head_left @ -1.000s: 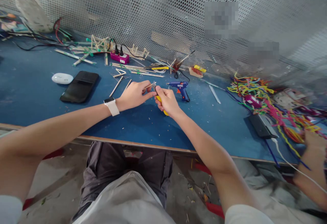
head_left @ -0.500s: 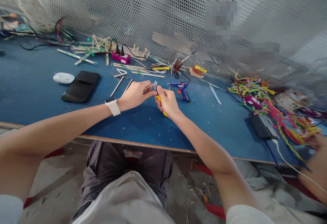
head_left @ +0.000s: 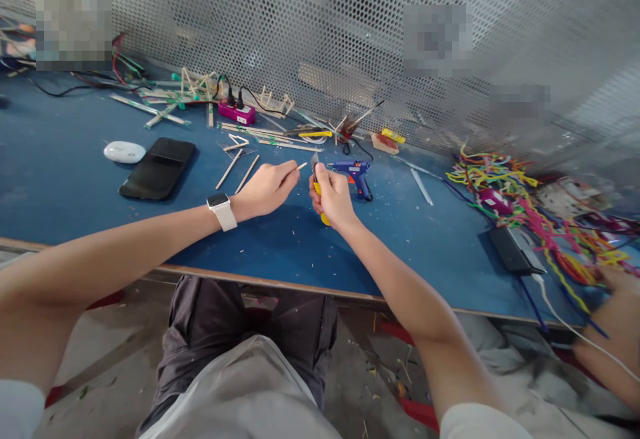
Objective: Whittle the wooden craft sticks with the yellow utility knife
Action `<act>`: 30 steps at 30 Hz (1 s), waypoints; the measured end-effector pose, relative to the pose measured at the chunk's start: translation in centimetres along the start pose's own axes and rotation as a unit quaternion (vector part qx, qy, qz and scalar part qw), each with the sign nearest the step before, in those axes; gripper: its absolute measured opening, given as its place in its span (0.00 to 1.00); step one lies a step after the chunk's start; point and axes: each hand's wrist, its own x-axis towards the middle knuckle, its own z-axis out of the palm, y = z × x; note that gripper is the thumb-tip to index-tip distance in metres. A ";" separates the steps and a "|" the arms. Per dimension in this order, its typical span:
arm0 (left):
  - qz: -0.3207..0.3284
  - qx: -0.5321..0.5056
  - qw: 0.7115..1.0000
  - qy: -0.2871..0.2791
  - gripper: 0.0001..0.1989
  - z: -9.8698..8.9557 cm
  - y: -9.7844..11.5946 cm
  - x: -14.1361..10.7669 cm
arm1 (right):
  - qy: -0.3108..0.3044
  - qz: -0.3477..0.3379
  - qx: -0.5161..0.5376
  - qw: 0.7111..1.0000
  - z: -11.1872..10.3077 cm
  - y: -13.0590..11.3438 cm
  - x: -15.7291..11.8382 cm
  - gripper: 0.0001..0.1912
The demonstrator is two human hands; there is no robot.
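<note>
My left hand is closed on a thin wooden stick, whose pale tip pokes out past the fingers to the right. A yellow utility knife sits in the closed fist of my right hand, its grey blade pointing up and away from me. Blade and stick are a small gap apart. Just behind my right hand lies a blue hot glue gun. Two loose wooden sticks and a small triangle of joined sticks rest on the table near my left hand.
On the blue table are a white mouse, a black phone and a purple power strip. Tangled coloured pipe cleaners and a black box lie right, beside another person's hand. Perforated metal stands behind.
My hands have moved apart: the knife blade was against the stick and is now clear of it. My right hand shifted slightly right, my left slightly left.
</note>
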 end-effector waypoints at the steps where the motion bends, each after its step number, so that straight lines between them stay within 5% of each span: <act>1: 0.001 -0.005 1.000 -0.002 0.14 -0.1 -0.1 0.0 | -0.014 -0.011 -0.005 1.000 0.0 0.1 -0.1 0.38; 12: 0.020 -0.025 0.999 -0.018 0.12 -0.3 -0.3 0.3 | -0.070 -0.038 -0.062 0.995 -0.2 -0.2 -0.4 0.43; 30: 0.014 -0.040 0.999 -0.033 0.22 -0.2 -0.6 0.6 | -0.088 0.038 -0.006 0.995 0.0 -0.2 0.0 0.41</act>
